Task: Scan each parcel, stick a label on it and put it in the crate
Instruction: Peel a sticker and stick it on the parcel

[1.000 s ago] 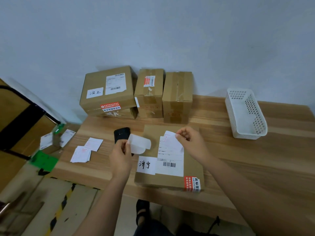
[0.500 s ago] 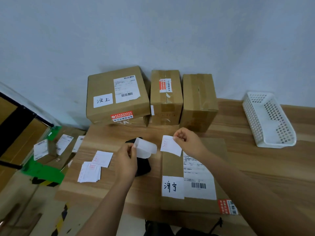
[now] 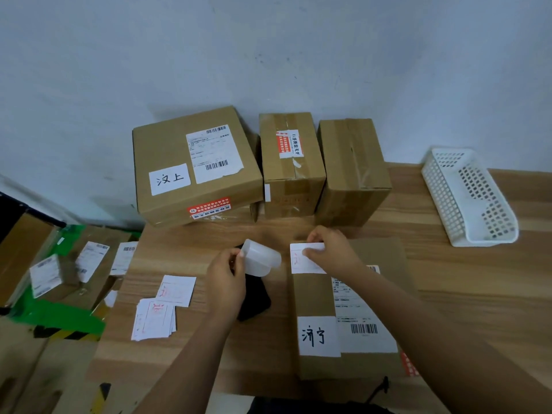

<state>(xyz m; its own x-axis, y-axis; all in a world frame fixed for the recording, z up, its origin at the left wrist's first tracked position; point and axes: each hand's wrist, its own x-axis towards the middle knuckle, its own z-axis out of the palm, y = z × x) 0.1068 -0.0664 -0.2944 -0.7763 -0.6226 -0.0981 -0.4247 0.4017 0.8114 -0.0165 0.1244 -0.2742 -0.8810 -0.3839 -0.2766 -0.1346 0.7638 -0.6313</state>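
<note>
The small white label (image 3: pixel 298 262), with a faint red mark on it, lies on the far left corner of the top face of the flat parcel (image 3: pixel 313 294). The right hand (image 3: pixel 331 249) holds it there: the thumb lies on the paper and the other fingers curl over its far edge. The parcel lies flat on the wooden table (image 3: pixel 463 294), directly in front of the person. On its near half it carries a white tag with handwritten characters (image 3: pixel 318 336) and, beside that, a printed shipping sheet with a barcode (image 3: pixel 361 318).

The left hand (image 3: pixel 224 282) is just to the left of the parcel and pinches a curled, half-transparent backing sheet (image 3: pixel 261 258) between thumb and fingers. Under this hand a black device (image 3: pixel 257 297) lies on the table, partly hidden by it.

Further left on the table there is a small stack of labels (image 3: pixel 153 322), and one single label (image 3: pixel 177 289) lies partly on it. At the back, against the wall, stands a large box (image 3: pixel 167 147) on top of another one, and beside it two narrower boxes (image 3: pixel 291 180). A white basket (image 3: pixel 442 189) with holes stands at the far right of the table. Beside the table on the left, lower down, more cartons with printed sheets (image 3: pixel 89 258) lie together.
</note>
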